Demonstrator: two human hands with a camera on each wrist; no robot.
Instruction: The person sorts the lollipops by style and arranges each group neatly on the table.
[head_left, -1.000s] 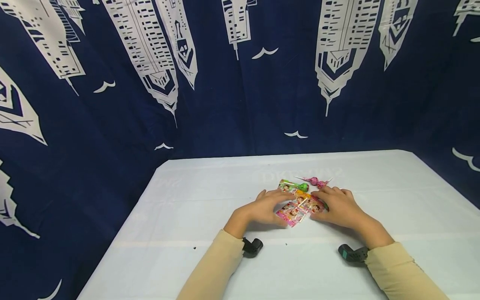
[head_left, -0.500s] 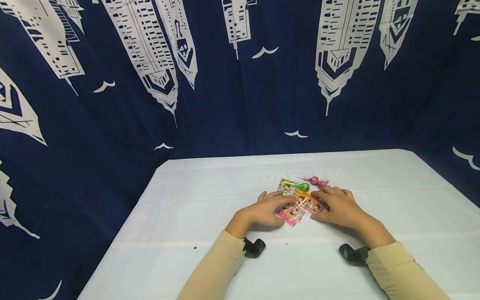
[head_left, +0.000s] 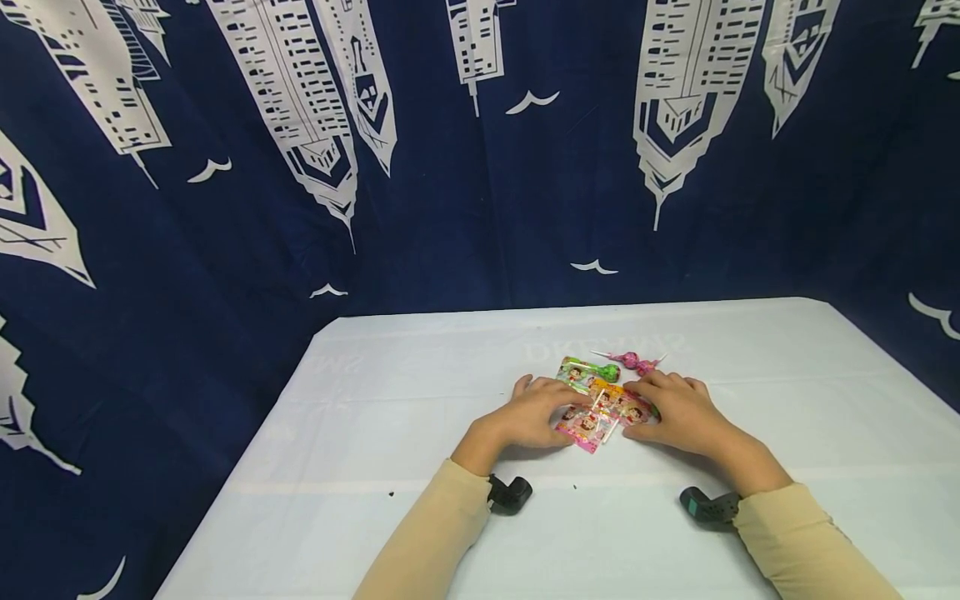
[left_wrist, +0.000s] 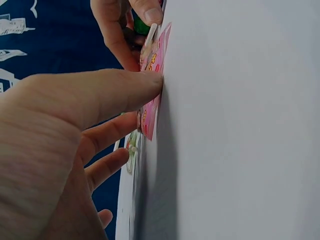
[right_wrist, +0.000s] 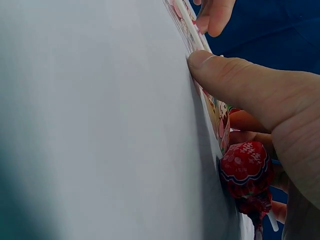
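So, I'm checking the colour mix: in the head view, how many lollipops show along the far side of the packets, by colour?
Pink lollipops: 2
Green lollipop: 1
Total: 3
Anything under the right hand is too hidden there to count.

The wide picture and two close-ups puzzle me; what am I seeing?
No machine here: just a person's bare left hand and right hand. A head-worn camera took the wide picture; black cameras on the wrists took the close-ups. On the white table lie a flat shiny pink packet, an orange packet, a green packet, round pink lollipops and a green lollipop. The left hand touches the pink packet, the right touches the orange one; whether either is gripped, I can't tell.
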